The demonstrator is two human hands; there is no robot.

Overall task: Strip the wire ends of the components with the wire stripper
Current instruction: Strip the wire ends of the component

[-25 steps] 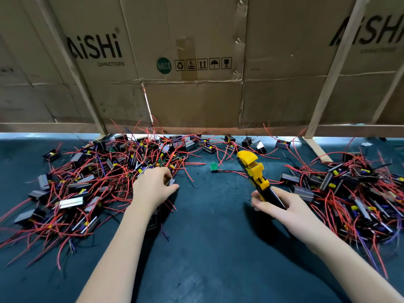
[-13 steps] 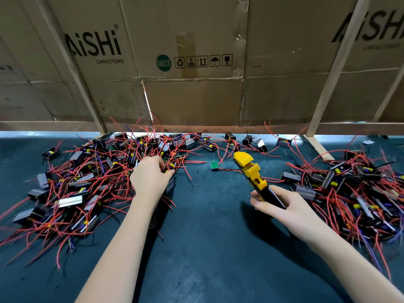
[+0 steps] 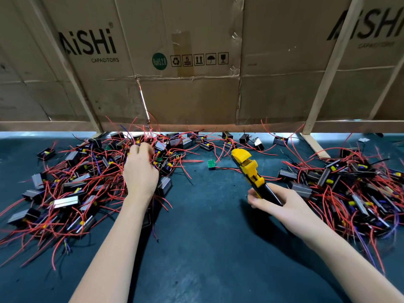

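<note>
Left hand [image 3: 140,173] has reached deeper into components [image 3: 72,182].

I see the yellow-and-black wire stripper [image 3: 251,171] held by its black handles in my right hand [image 3: 282,200], head pointing away. Small black box components trailing red wires [image 3: 72,184] lie heaped left, another heap [image 3: 349,184] right.

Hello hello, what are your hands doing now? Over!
Right hand grips yellow-and-black wire stripper. Left hand digging in left pile of red-wired black components. No wire in stripper yet.
</note>
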